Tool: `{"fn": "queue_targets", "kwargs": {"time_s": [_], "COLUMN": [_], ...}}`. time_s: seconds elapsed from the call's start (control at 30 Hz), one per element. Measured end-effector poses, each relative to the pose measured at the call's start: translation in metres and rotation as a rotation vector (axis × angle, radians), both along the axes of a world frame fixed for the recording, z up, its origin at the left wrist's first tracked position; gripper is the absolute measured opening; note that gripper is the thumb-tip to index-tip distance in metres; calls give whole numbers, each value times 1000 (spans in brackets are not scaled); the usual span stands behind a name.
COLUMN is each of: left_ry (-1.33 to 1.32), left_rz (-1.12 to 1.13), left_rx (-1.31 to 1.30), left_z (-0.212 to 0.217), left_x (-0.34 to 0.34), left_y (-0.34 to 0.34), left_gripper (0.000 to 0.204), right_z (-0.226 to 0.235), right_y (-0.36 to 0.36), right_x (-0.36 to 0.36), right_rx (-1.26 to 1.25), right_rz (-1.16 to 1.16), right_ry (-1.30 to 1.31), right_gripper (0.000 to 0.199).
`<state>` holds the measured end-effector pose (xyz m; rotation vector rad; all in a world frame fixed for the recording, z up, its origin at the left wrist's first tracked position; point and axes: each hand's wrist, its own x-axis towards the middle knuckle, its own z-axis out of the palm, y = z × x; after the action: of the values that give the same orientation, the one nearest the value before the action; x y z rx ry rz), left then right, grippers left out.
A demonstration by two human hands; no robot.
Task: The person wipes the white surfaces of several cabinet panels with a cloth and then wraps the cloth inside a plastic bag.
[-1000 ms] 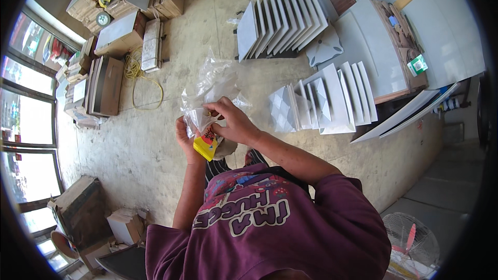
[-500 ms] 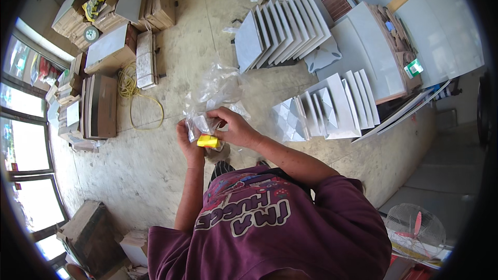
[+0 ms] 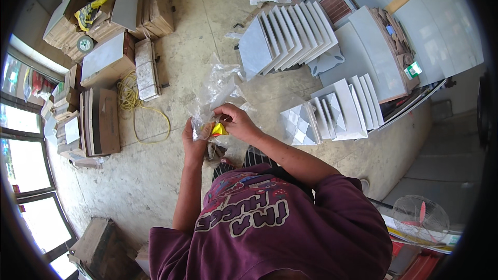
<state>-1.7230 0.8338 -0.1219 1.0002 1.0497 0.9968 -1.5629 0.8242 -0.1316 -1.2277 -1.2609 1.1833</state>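
Observation:
A crumpled clear plastic bag (image 3: 220, 84) spreads forward from between my hands, held up in front of my body above the floor. My left hand (image 3: 195, 137) is closed around its near left edge. From the right, my right hand (image 3: 236, 123) comes in with bent fingers against a small, shiny yellow piece with a bit of red (image 3: 220, 129), which looks like a folded wrapper or label. That piece sits between the two hands, at the near end of the bag. The right fingertips are partly hidden, as is what lies inside the plastic.
Large tiles (image 3: 290, 33) lean in a row at the front right, with smaller tile samples (image 3: 345, 106) nearer. Cardboard boxes (image 3: 104, 119) are stacked on the left beside a coiled yellow cord (image 3: 129, 93). A fan (image 3: 420, 219) stands at the lower right.
The yellow piece has moved slightly up and right between my hands and shows a narrower, folded shape. My right hand has shifted a little to the right; the bag stays in my left hand.

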Motion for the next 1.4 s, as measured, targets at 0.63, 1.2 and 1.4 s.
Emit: {"fn": "queue_targets", "kwargs": {"time_s": [0.63,1.2,1.4], "left_ry": [106,877,944], "left_rz": [57,163,17], "left_rx": [96,565,592], "left_z": [-18,-30,-21], "left_x": [40,96,94], "left_y": [201,313,355], "left_gripper": [32,51,49], "right_z": [36,0,-23], "right_y": [192,279,319], "right_x": [170,119,95], "right_rx": [-78,-362,-376], "right_rz": [-243,111,-21], "right_ry": [-1125,255,257], "right_gripper": [65,30,33]}}
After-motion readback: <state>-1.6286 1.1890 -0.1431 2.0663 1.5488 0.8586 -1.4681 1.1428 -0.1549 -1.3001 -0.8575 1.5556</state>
